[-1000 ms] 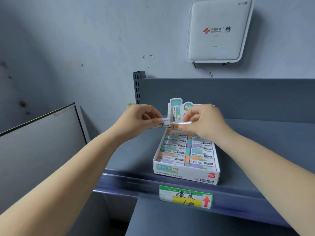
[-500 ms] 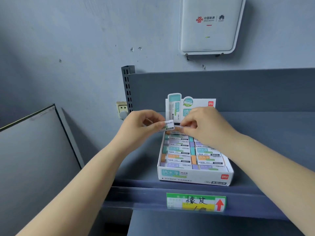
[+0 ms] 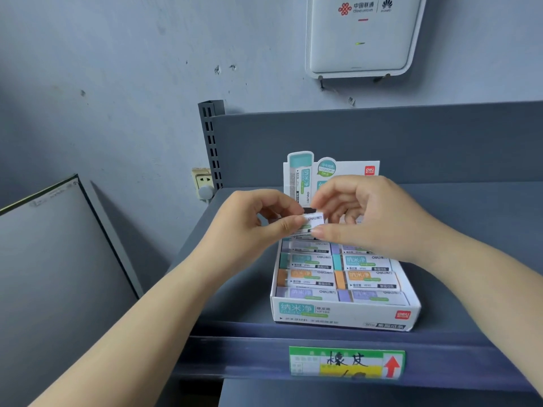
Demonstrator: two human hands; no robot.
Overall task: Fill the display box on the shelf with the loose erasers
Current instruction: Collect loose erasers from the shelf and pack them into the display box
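Observation:
A white display box [image 3: 343, 314] stands on the grey shelf [image 3: 470, 301], with two columns of sleeved erasers [image 3: 311, 277] lying flat inside, in teal, orange and purple. Its printed header card [image 3: 302, 174] rises at the back. Above the box's far end, both hands meet on one loose eraser [image 3: 315, 219] in a white sleeve. My left hand [image 3: 258, 221] pinches its left end between thumb and fingers. My right hand [image 3: 370, 215] touches its right end with thumb and forefinger. The box's rear rows are hidden behind the hands.
A green and yellow price label [image 3: 346, 362] with a red arrow is fixed to the shelf's front rail. A white router [image 3: 361, 36] hangs on the wall above. A slotted upright [image 3: 210, 142], a wall socket [image 3: 203, 183] and a grey panel [image 3: 53, 259] lie left.
The view has closed in on the shelf and tilted down a little. My hands stay together above the box's far end, and the right fingers have come onto the eraser's end.

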